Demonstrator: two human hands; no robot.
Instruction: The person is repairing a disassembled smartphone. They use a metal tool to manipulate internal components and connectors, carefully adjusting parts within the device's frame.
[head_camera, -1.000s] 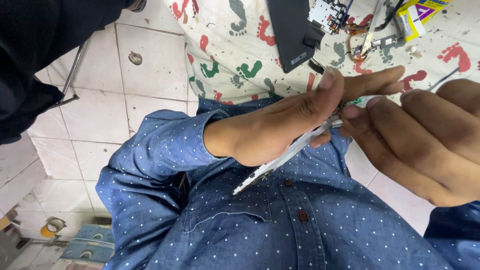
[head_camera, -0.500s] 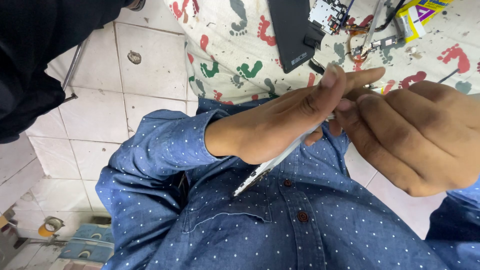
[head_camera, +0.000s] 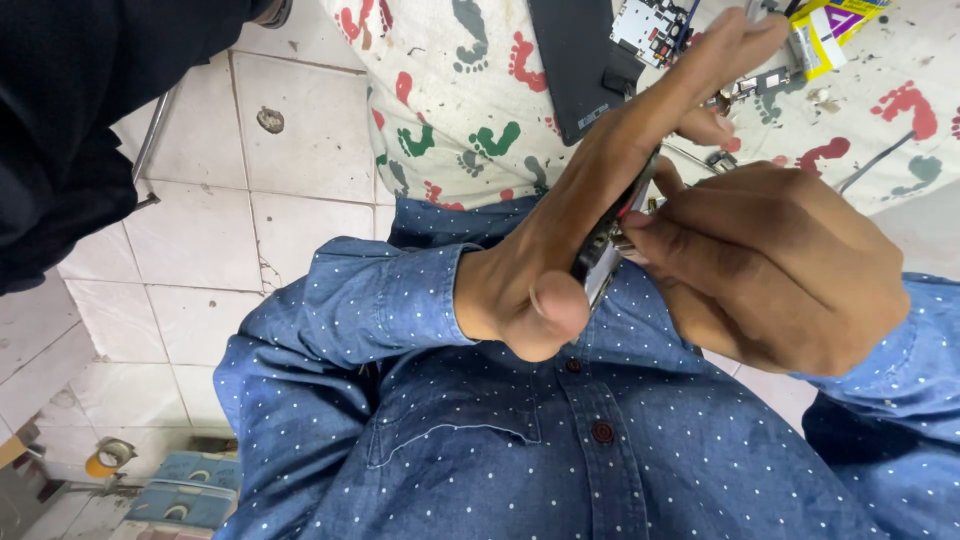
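White floor tiles (head_camera: 200, 230) fill the left of the view, and up top lies a pale cloth (head_camera: 440, 90) printed with red, green and grey footprints, cluttered with small parts. Front and centre, the left hand (head_camera: 580, 230) is wrapped around a slim dark phone-like device (head_camera: 610, 240), seen edge-on and held tilted above the lap, thumb pressed low against its near end, fingers stretched up along its far side. Right against it comes the right hand (head_camera: 770, 265), fingers bunched tight and pinched at the device's edge; whether they grip a small tool or just the edge itself, I cannot tell, the fingertips hide it. Both hands are touching the device, held just above a blue shirt (head_camera: 520, 450) with white dots and brown buttons. On the cloth behind the hands rests a flat black panel (head_camera: 575, 55), with a green-and-white circuit board (head_camera: 650, 25) just beside it and a yellow packet (head_camera: 835, 30) further right. Down in the lower left corner sits a roll of tape (head_camera: 105, 460) beside a blue tray (head_camera: 185, 495).
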